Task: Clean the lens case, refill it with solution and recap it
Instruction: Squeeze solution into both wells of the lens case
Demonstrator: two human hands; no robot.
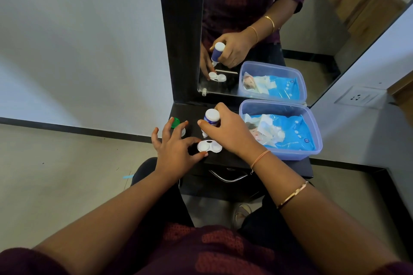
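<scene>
Hovering nozzle-down over the crosswise lens case (209, 146), the bottle (211, 117) sits gripped in the right hand (228, 134) while the left hand (176, 152) pinches the case.

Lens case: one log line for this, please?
right hand: holds bottle tipped over lens case | left hand: pinches case edge | green cap: off

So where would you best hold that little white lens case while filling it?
Pinch the lens case by the rim of its left cup, coming from the left, as the left hand does. It lies flat, both cups open upward, and the right hand tips the bottle over it from the right.
</scene>
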